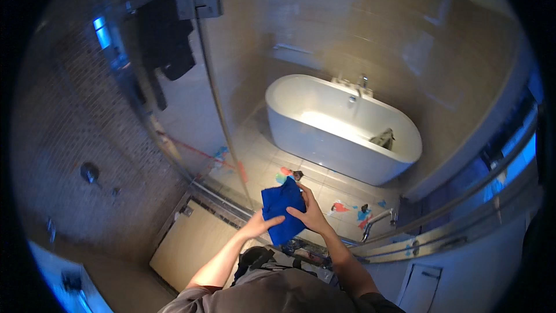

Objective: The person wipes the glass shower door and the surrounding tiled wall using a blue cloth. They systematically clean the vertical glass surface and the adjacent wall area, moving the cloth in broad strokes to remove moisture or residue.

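A folded blue cloth point(282, 208) is held up in front of my body, gripped from both sides. My left hand point(258, 225) pinches its lower left edge, with the thumb lying across the front. At the cloth's right side my right hand point(311, 211) holds on, thumb on the front face and fingers partly behind it. The fingertips behind the cloth are hidden.
Beyond the hands stands a white bathtub point(336, 145) with a dark crumpled cloth point(383, 139) inside. Colourful scraps point(341, 207) lie on the tiled floor. A glass panel edge point(217, 93) rises at left, near dark hanging clothing point(165, 37). A metal handle point(376, 220) is at right.
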{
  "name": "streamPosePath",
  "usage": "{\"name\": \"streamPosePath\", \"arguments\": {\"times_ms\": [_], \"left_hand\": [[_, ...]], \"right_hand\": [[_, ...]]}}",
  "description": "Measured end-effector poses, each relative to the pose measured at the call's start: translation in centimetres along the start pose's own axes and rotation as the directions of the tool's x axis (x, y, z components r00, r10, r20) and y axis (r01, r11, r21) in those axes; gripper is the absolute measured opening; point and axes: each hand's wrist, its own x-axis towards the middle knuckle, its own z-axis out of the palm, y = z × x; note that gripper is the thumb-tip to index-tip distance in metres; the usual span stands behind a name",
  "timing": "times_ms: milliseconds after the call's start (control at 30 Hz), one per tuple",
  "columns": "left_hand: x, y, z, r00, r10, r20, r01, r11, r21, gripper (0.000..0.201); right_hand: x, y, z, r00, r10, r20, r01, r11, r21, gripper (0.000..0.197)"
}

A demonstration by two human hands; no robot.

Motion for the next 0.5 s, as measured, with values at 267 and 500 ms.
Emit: {"name": "streamPosePath", "arguments": {"times_ms": [267, 500], "left_hand": [[6.4, 20.4, -3.1, 0.391, 0.842, -0.372, -0.486, 0.532, 0.693, 0.027], [12.9, 30.4, -4.9, -0.452, 0.891, 0.049, -0.004, -0.057, 0.998, 0.044]], "right_hand": [[9.2, -16.6, 0.0, 0.803, -0.593, -0.061, 0.55, 0.777, -0.308, 0.066], [9.7, -22.1, -1.6, 0.247, -0.945, 0.216, 0.397, -0.104, -0.912, 0.053]]}}
